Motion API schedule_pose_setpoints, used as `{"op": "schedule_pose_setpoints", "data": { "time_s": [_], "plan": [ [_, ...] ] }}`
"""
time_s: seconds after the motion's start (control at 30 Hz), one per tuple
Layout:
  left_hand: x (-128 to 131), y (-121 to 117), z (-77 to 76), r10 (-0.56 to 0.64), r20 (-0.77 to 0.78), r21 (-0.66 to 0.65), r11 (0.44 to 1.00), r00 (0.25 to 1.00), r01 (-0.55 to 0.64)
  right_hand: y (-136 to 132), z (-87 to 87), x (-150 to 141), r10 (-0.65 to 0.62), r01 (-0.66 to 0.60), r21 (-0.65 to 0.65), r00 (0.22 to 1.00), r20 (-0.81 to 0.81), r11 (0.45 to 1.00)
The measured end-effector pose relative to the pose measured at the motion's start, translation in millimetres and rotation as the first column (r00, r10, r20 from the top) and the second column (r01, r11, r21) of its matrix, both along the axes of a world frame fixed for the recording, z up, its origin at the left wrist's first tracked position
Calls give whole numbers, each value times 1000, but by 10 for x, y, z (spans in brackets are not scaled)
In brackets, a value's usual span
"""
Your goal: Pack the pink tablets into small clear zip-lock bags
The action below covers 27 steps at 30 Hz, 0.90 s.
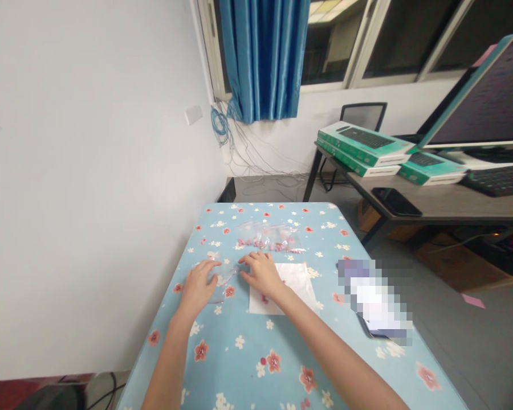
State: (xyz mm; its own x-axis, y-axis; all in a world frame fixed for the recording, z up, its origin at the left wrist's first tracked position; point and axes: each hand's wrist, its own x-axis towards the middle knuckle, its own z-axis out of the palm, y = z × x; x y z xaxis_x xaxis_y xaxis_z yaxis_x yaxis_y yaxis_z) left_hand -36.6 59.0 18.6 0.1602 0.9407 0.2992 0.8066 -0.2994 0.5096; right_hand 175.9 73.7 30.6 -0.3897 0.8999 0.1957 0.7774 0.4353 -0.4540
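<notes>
A clear plastic bag (227,277) lies flat on the flowered tablecloth between my two hands. My left hand (198,286) rests at the bag's left side, thumb and fingers apart. On the opposite side, my right hand (263,274) reaches over a white sheet of paper (300,296), its fingers spread near the bag's right edge. Small pink pieces (264,299) sit on the paper, partly hidden by my right hand and wrist. Just beyond the hands are clear bags (270,238) holding small pink and red pieces.
A phone (374,302), partly pixelated, lies on the table's right side. A white wall (89,171) runs along the left. At the right stands a desk (427,199) with keyboard boxes (363,142), a monitor (483,97) and a black phone (396,202).
</notes>
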Motion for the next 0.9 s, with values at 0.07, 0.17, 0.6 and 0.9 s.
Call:
{"op": "schedule_pose_setpoints", "data": {
  "time_s": [0.07, 0.17, 0.6, 0.9],
  "plan": [
    [38, -91, -25, 8, -44, -8, 1000, 999, -9, -12, -20, -78, 22, -23, 15, 998, 61, 1000],
    [111, -171, -77, 20, -83, -10, 1000, 996, -21, -9, -54, -167, 42, -46, 32, 992, 119, 998],
    [216, -207, -166, 62, -32, 173, 983, 998, -55, 6, -50, -187, -36, 40, 45, 994, -99, 998],
    [802, -63, -127, 207, 102, 455, 860, 973, -230, 2, 132, 304, -180, 161, -86, 769, -614, 983]
  ]
}}
